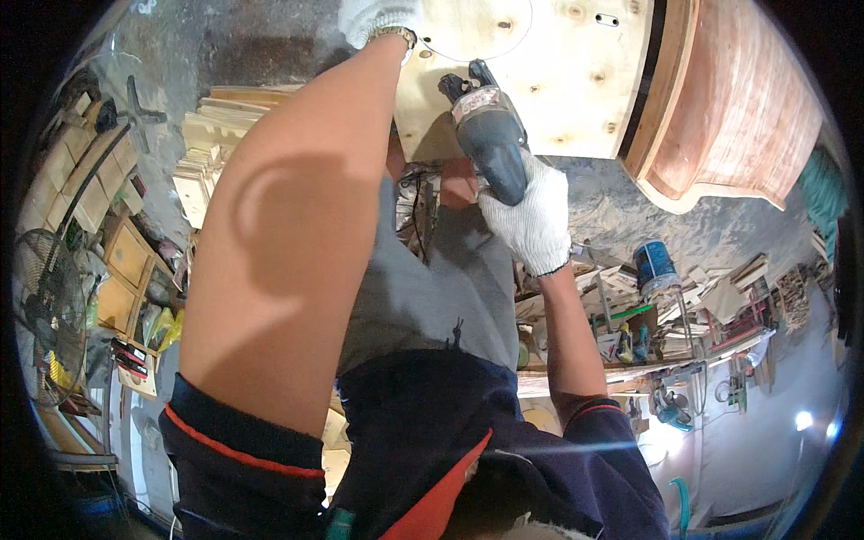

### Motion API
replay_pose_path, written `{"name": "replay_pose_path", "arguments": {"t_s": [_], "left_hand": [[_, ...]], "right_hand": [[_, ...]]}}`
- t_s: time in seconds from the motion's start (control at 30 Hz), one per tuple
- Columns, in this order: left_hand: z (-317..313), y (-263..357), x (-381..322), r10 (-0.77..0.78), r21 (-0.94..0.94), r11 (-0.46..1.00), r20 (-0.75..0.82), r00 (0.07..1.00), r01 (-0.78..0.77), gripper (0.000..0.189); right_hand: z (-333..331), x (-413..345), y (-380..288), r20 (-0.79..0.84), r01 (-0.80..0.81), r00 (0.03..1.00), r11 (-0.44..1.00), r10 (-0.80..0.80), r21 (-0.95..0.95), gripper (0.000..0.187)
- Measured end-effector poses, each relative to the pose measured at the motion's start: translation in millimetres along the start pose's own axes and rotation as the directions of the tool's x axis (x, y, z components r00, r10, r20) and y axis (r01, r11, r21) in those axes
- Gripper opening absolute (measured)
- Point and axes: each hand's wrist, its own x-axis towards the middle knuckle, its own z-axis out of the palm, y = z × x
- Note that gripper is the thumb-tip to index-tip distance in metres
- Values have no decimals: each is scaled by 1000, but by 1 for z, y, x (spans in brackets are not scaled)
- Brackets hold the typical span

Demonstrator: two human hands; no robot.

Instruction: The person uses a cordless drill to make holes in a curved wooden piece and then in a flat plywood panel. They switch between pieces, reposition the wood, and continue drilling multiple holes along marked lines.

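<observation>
My right hand [530, 219] wears a white knit glove and grips the rear of a dark handheld power tool [489, 138], which looks like a jigsaw. The tool's front end lies over a pale plywood panel [574, 101] near its lower left part. A thin curved line runs across the panel ahead of the tool, and dark knots dot its face. My left hand [381, 20], also gloved in white, is at the panel's left edge. The top of the picture cuts off its fingers, so its grip is hidden.
A curved reddish wooden piece [736, 101] stands right of the panel. Stacked wood strips [202, 169] lie at left, near a wire-cage fan [47, 310]. Scrap wood [722, 297] and a blue container [655, 266] are behind on the right. Dust covers the floor [607, 202].
</observation>
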Motion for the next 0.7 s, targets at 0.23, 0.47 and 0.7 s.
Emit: {"name": "replay_pose_path", "arguments": {"t_s": [0.23, 0.47, 0.7], "left_hand": [[-1, 3, 1, -33, 13, 999, 13, 999, 33, 79], [1, 1, 1, -12, 26, 1000, -14, 1000, 13, 78], [-8, 8, -3, -72, 49, 996, 50, 996, 69, 80]], "right_hand": [[-13, 10, 0, 73, 42, 997, 998, -38, -48, 31], [-21, 3, -5, 187, 62, 982, 960, -10, -275, 39], [-15, -26, 4, 103, -113, 989, 993, 111, 17, 38]]}}
